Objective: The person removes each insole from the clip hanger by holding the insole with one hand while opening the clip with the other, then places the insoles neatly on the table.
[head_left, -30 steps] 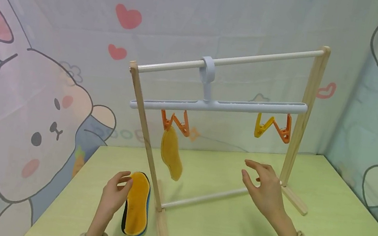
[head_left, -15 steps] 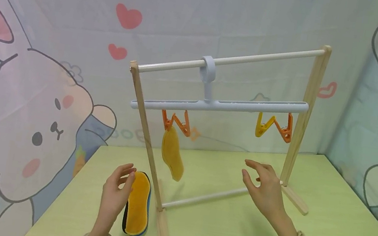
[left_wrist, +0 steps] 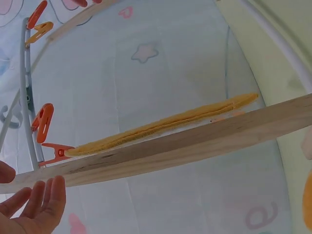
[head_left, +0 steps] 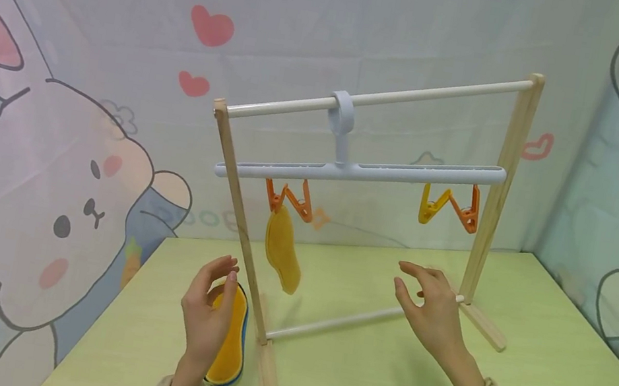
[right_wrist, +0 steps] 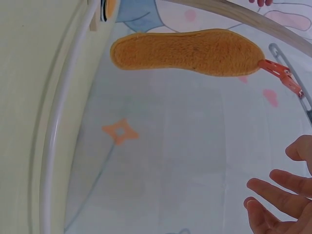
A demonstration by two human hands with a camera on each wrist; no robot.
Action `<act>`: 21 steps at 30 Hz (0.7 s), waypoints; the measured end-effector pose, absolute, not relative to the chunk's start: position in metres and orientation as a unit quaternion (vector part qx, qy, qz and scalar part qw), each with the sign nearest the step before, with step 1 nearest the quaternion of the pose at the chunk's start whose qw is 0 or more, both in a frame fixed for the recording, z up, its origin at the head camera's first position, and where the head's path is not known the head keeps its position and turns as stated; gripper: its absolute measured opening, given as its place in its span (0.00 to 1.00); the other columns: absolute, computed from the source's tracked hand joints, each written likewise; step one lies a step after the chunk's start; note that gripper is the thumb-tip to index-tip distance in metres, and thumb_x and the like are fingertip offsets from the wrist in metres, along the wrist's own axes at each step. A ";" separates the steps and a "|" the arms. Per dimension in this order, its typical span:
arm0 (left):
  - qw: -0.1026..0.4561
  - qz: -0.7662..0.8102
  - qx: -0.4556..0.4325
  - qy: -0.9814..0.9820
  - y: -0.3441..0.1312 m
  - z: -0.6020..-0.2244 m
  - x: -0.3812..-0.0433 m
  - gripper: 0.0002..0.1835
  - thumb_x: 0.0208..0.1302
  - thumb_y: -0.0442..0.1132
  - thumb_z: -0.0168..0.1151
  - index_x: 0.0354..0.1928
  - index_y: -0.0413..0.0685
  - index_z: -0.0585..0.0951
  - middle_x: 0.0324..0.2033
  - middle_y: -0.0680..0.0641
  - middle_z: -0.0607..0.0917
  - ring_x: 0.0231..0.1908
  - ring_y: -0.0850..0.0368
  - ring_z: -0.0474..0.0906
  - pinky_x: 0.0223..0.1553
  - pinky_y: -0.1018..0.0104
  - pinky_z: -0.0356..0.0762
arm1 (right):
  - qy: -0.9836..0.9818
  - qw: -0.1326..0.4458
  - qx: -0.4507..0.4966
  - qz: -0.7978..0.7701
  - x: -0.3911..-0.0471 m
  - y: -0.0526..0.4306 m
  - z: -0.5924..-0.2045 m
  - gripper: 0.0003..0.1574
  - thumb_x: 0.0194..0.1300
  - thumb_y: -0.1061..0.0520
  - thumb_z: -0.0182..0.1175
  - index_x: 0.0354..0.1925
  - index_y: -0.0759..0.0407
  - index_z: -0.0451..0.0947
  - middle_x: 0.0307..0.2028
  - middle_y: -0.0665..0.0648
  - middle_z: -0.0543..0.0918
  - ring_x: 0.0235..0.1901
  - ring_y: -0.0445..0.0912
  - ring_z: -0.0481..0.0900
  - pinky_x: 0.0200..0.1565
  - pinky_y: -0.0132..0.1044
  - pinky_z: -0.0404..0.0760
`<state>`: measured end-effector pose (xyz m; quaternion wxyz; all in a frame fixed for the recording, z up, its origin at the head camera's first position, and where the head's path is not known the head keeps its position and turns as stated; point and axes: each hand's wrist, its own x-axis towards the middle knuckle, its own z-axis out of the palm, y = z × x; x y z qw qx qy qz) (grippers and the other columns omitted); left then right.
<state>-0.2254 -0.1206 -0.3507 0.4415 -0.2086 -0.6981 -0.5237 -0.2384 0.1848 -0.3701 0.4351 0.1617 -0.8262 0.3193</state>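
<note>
My left hand point(head_left: 209, 318) is raised over the yellow fuzzy insole point(head_left: 234, 348) at the table's left, its fingers loosely bent around nothing; it hides part of that insole, which shows blue at its edge. My right hand point(head_left: 434, 315) hovers at the right, thumb and fingers apart, holding nothing. A second yellow insole point(head_left: 284, 252) hangs from an orange clip point(head_left: 274, 198) on the pale blue hanger point(head_left: 360, 172). In the right wrist view the hanging insole point(right_wrist: 190, 51) shows its whole fuzzy face; in the left wrist view it appears edge-on behind a wooden post point(left_wrist: 195, 141).
The hanger hooks over the top white rod point(head_left: 438, 95) of a wooden rack with two upright posts point(head_left: 500, 201). A second orange clip point(head_left: 302, 204) dangles beside the hanging insole. Toward the right end hang a yellow clip point(head_left: 431, 206) and another orange clip point(head_left: 467, 213).
My left hand has moved up and to the right, covering more of the insole on the table. My right hand stays nearly still.
</note>
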 end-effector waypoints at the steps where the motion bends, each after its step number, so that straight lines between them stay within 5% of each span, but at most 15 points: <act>1: 0.445 -0.519 -0.214 -0.697 -0.119 -0.351 -0.226 0.13 0.55 0.21 0.54 0.43 0.31 0.76 0.36 0.40 0.80 0.39 0.64 0.77 0.36 0.81 0.76 | -0.827 0.435 0.161 0.318 -0.238 0.185 -0.370 0.17 0.50 0.63 0.63 0.42 0.62 0.79 0.36 0.58 0.84 0.36 0.48 0.75 0.27 0.36 0.76; 12: 0.473 -0.408 -0.303 -0.719 -0.103 -0.353 -0.230 0.23 0.48 0.16 0.54 0.51 0.28 0.72 0.42 0.36 0.80 0.42 0.46 0.78 0.40 0.74 0.77 | -0.828 0.433 0.162 0.318 -0.240 0.183 -0.373 0.16 0.50 0.62 0.63 0.42 0.61 0.79 0.36 0.57 0.84 0.35 0.46 0.74 0.27 0.36 0.77; 21: 0.387 -0.372 -0.306 -0.786 -0.092 -0.356 -0.235 0.28 0.58 0.24 0.52 0.61 0.27 0.59 0.59 0.32 0.65 0.56 0.40 0.67 0.46 0.59 0.75 | -0.829 0.427 0.169 0.320 -0.241 0.177 -0.371 0.17 0.51 0.62 0.63 0.43 0.61 0.78 0.37 0.57 0.84 0.35 0.46 0.75 0.28 0.35 0.76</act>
